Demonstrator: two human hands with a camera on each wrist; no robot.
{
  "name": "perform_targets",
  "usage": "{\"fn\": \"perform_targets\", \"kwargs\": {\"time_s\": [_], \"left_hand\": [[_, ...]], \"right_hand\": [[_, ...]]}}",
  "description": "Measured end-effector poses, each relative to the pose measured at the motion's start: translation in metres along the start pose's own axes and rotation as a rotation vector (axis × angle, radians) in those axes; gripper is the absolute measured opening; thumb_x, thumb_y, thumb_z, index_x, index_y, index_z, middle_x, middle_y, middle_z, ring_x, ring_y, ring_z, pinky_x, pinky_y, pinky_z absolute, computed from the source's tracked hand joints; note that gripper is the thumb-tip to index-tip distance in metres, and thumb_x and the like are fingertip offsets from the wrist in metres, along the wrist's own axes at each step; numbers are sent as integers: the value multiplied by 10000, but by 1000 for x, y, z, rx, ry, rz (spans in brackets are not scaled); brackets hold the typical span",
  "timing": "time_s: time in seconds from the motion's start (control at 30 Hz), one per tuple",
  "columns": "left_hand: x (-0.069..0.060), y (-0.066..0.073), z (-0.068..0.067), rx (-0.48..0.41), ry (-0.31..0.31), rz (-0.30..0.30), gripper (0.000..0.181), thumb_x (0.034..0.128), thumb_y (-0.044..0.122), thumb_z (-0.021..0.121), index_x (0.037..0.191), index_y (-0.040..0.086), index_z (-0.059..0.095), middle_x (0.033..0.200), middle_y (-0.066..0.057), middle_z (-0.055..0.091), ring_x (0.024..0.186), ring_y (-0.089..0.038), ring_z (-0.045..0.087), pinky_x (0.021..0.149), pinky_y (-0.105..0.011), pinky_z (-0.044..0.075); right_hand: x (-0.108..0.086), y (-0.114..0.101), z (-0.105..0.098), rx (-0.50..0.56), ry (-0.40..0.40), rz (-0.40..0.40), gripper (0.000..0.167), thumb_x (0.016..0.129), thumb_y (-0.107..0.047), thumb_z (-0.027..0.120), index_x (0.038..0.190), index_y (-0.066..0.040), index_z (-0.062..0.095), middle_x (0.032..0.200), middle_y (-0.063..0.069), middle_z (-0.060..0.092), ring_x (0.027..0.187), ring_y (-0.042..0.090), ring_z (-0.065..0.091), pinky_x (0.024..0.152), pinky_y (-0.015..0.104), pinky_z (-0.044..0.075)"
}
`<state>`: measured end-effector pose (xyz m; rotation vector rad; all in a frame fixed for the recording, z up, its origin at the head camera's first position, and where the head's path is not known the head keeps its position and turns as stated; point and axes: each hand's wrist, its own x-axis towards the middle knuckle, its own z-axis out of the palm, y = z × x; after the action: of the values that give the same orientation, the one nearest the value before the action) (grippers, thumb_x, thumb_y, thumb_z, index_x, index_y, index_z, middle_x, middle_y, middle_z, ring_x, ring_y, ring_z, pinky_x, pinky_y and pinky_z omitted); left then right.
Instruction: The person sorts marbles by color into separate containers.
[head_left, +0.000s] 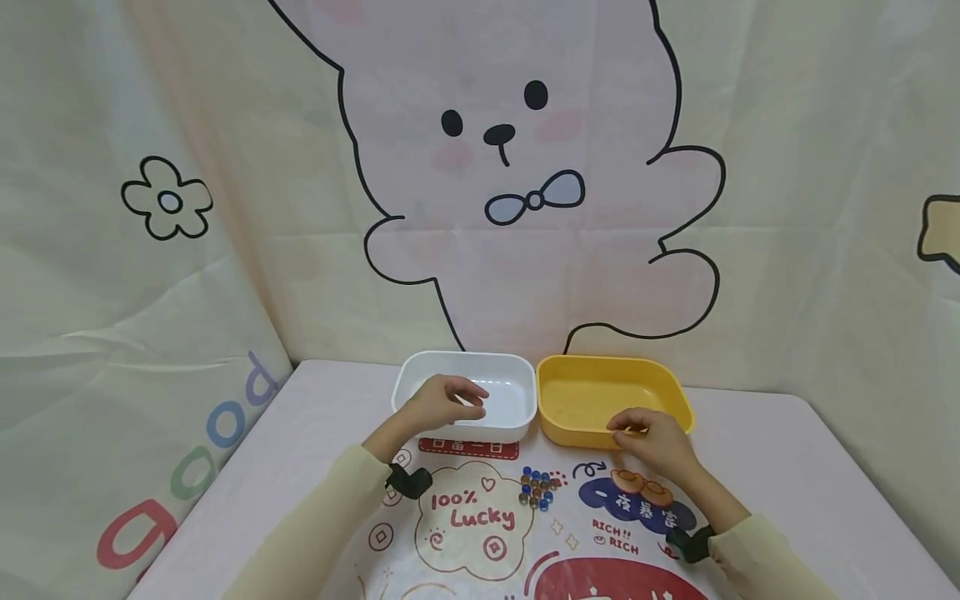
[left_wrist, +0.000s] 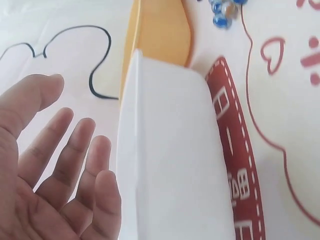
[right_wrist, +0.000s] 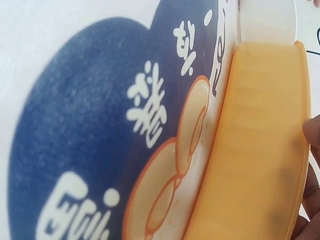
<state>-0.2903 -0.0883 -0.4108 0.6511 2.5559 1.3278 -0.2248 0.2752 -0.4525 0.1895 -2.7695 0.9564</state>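
Note:
A white plastic tray [head_left: 467,432] stands at the back of the table, with a yellow plastic tray [head_left: 573,431] right beside it. My left hand [head_left: 447,400] hovers over the white tray; in the left wrist view its fingers [left_wrist: 80,145] are spread, loosely bent and hold nothing. At the near rim of the yellow tray is my right hand [head_left: 656,442]. The right wrist view has its thumb [right_wrist: 313,134] against the rim and the other fingers behind the wall, partly hidden. Several blue and brown marbles [head_left: 537,488] lie clustered on the table in front of the trays.
A printed white cloth covers the table [head_left: 337,396], with a "100% Lucky" drawing [head_left: 474,518] left of the marbles and a blue printed patch [head_left: 637,505] to their right. A curtain with a bear drawing [head_left: 525,275] hangs directly behind the trays.

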Motion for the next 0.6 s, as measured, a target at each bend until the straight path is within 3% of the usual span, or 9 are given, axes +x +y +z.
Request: {"fn": "perform_targets", "kwargs": {"time_s": [0.3,0.6], "left_hand": [[-13,18,21,-24,-29,42,214,822,259,756,1032,232,726,939,49,724,845,-151,646,711,-273,515],[-24,20,49,-108,-74,26,227,825,231,755,1043,169,733,942,42,729,827,-138,638,694,-242,519]], "right_hand": [[0,-1,0,4,2,-1,81,849,-157,708,924,-179,727,940,-20,706,874,160,590,786,202,492],[-1,0,0,6,4,-4,80,848,-152,704,921,-178,723,924,-26,702,860,150,585,776,207,498]]}}
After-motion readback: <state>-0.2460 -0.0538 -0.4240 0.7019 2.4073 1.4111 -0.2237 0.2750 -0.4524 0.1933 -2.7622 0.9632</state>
